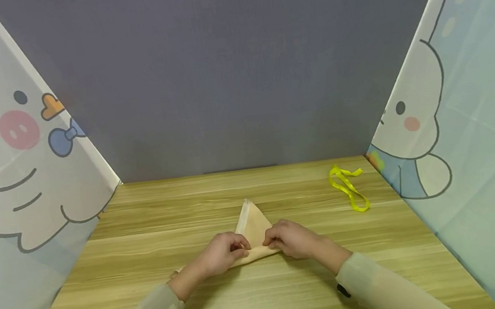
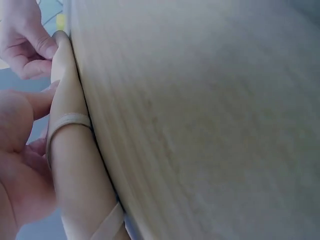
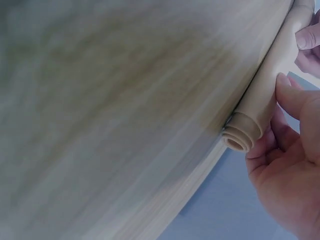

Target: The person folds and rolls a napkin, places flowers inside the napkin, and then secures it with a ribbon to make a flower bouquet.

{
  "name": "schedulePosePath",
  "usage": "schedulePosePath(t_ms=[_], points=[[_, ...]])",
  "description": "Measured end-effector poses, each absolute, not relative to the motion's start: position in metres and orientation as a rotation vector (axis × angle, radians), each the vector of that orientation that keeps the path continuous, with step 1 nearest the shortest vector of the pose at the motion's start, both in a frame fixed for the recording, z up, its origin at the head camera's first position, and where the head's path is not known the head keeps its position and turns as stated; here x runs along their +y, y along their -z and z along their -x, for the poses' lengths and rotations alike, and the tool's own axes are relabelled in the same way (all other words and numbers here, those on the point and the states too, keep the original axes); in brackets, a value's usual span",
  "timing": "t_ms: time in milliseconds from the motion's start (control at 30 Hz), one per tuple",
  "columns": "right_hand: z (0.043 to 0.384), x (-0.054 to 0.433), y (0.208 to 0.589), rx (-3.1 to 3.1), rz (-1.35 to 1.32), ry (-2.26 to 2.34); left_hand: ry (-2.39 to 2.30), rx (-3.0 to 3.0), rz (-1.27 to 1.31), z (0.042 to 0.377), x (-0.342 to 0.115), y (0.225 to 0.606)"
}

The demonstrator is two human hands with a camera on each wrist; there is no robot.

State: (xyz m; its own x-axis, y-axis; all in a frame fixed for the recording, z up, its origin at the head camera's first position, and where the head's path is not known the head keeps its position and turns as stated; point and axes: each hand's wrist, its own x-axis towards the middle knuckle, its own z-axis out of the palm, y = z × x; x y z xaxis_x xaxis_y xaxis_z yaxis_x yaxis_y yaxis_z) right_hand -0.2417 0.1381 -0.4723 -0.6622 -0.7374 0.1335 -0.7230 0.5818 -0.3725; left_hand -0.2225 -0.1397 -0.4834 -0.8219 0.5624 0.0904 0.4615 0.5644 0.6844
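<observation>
A beige cloth [image 1: 255, 225] lies on the table, its near part rolled into a tube and its far part a flat triangle with a pale strip along one side. At the left of the roll, the left hand [image 1: 225, 252] pinches it between thumb and fingers. The right hand [image 1: 291, 238] pinches the same roll near its right end, a short gap away. In the right wrist view the roll's spiral end [image 3: 239, 139] shows several layers. A light trim [image 2: 70, 120] wraps the roll in the left wrist view.
A yellow ribbon [image 1: 347, 189] lies loosely looped at the back right of the wooden table [image 1: 166, 204]. A grey panel [image 1: 229, 75] rises behind the table. Printed cartoon curtains [image 1: 488, 96] line both sides.
</observation>
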Motion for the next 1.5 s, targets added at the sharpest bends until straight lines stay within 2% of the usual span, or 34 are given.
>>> schedulePosePath(t_ms=[267, 533, 833, 1100, 1500], points=[[0.239, 0.136, 0.473, 2.762, 1.335, 0.620, -0.902, 2.808, -1.165, 0.223, -0.139, 0.486], [0.234, 0.135, 0.471, 2.742, 1.314, 0.667, -0.975, 2.731, -1.225, 0.223, -0.139, 0.487], [0.233, 0.139, 0.471, 2.684, 1.215, 0.710, -0.921, 2.672, -1.113, 0.223, -0.140, 0.485], [0.232, 0.139, 0.471, 2.757, 1.303, 0.650, -0.806, 2.753, -1.144, 0.224, -0.140, 0.484], [0.237, 0.139, 0.470, 2.751, 1.243, 0.602, -1.046, 2.556, -0.834, 0.224, -0.137, 0.479]])
